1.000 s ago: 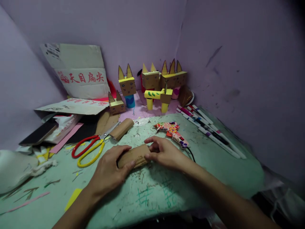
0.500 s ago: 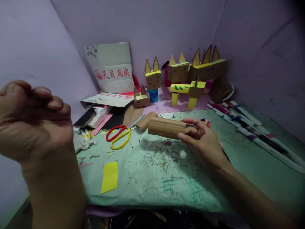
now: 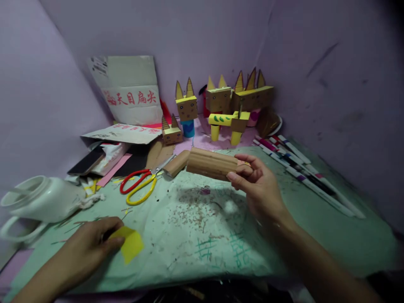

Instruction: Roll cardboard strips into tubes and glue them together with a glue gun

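Low at the left, my left hand pinches the near-left edge of a yellow piece of paper, which bends up beside the thumb. My right hand grips the right end of a brown corrugated cardboard tube and holds it tilted above the table. Behind the tube's left end lies another brown cardboard roll. Scissors with one red and one yellow handle lie partly open, their blades pointing toward that roll.
A white mug is at the left. Cardboard animal figures stand at the back, beside a printed cardboard sheet. Several markers lie at right. Brown scraps litter the green table cover.
My left hand has come down from the raised position at left and taken hold of the yellow paper. My right hand still holds the tube. The view has shifted, showing the mug.
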`<state>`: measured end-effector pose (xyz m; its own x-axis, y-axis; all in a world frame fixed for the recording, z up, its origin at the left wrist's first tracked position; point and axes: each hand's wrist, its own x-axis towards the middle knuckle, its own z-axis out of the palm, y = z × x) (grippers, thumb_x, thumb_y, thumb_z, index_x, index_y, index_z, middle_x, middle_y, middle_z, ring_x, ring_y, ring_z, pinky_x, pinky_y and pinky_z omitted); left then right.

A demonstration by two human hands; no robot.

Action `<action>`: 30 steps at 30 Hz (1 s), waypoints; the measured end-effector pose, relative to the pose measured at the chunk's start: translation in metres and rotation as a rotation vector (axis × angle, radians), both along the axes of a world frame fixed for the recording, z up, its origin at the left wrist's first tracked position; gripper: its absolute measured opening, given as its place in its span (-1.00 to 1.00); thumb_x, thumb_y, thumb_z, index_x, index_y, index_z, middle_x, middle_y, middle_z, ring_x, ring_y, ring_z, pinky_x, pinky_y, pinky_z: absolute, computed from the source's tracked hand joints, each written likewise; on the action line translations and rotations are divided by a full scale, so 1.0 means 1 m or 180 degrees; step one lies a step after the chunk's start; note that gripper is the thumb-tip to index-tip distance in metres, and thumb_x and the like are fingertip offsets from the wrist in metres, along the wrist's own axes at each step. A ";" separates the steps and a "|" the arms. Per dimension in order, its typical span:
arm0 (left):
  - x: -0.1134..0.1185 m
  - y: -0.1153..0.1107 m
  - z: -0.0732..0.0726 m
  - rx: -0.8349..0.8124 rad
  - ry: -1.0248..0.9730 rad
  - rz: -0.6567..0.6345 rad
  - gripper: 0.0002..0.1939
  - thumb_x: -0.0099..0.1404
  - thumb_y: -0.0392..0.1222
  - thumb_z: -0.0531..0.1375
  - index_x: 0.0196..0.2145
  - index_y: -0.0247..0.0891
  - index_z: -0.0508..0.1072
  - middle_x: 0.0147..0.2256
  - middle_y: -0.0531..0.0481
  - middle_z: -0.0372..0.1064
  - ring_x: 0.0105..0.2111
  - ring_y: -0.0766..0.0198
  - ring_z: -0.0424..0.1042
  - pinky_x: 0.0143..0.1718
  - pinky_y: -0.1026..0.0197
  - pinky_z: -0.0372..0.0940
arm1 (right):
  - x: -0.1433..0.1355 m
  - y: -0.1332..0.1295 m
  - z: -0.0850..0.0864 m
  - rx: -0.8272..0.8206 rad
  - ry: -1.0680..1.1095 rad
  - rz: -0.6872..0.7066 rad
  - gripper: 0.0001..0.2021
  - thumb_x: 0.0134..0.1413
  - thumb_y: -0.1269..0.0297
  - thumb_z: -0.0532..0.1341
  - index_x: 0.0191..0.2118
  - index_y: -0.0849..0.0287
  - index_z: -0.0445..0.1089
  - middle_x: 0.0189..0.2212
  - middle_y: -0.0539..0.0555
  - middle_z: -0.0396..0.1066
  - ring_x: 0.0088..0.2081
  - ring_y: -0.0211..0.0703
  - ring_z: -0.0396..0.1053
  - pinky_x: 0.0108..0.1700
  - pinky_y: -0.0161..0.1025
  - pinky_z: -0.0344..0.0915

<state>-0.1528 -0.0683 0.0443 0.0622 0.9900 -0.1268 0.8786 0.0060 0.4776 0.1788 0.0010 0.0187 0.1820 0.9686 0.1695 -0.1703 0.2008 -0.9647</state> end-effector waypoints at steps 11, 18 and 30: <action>0.163 0.019 -0.017 -0.0152 -0.0204 -0.0148 -0.79 0.10 -0.07 0.13 -0.60 -0.18 0.41 -0.61 -0.04 0.37 -0.55 0.09 0.39 -0.57 0.17 0.18 | 0.019 -0.015 0.012 -0.0015 -0.0133 0.0060 -0.63 -0.19 0.35 0.31 -0.17 0.08 0.27 -0.61 -0.18 0.32 -0.57 -0.33 0.23 -0.47 -0.33 0.19; 0.123 0.025 0.016 0.0302 -0.0181 0.0573 -0.44 0.03 0.19 0.16 -0.13 -0.24 0.48 -0.55 0.02 0.39 -0.56 0.15 0.34 -0.47 0.15 0.21 | 0.009 -0.025 0.002 -0.0687 0.0079 0.0465 -0.66 -0.31 0.35 0.32 -0.30 0.09 0.27 -0.60 -0.15 0.43 -0.51 -0.29 0.36 -0.39 -0.31 0.25; 0.130 0.029 -0.020 0.0398 -0.1740 -0.0051 -0.94 -0.02 -0.24 0.24 -0.60 -0.22 0.49 -0.44 0.03 0.38 -0.45 0.27 0.34 -0.45 0.27 0.19 | 0.000 -0.063 -0.017 -0.0947 -0.0703 0.0259 -0.90 -0.30 0.35 0.26 -0.50 0.13 0.37 -0.57 -0.05 0.44 -0.48 -0.21 0.40 -0.40 -0.27 0.32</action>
